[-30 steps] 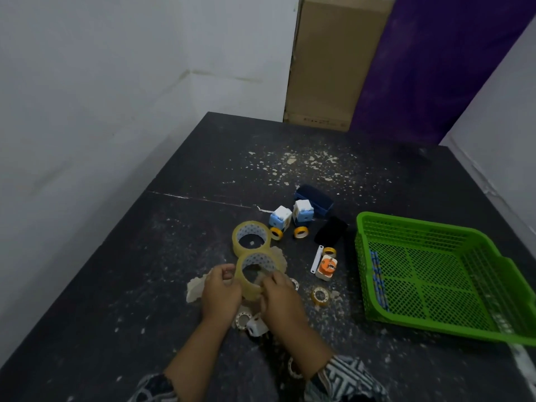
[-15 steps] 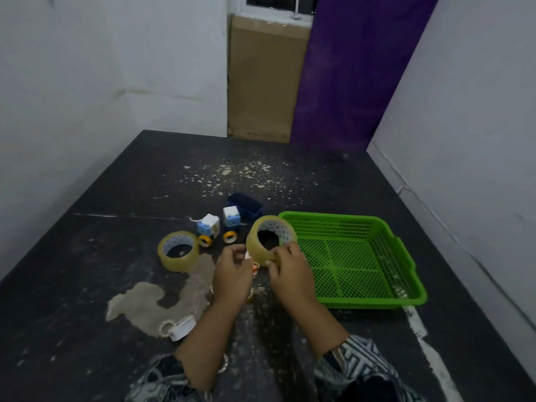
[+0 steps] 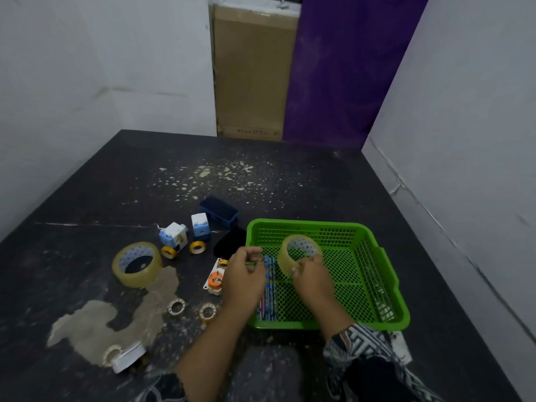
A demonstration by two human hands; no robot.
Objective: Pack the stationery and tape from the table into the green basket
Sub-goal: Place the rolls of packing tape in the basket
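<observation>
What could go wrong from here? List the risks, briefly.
1. The right hand holds the clear tape roll tilted on edge over the green basket. Let go like that, it may roll or land on the pencils along the left wall.
2. The forearm behind the left hand passes close by a small tape ring. Pulling back could sweep it away.

A clear tape roll (image 3: 300,258) stands on edge over the green basket (image 3: 304,223) (mesh-walled), pinched by the right hand (image 3: 312,279); blue pencils (image 3: 269,285) lie along its left wall; a second roll (image 3: 137,264) lies flat on the bench (image 3: 87,198).
</observation>
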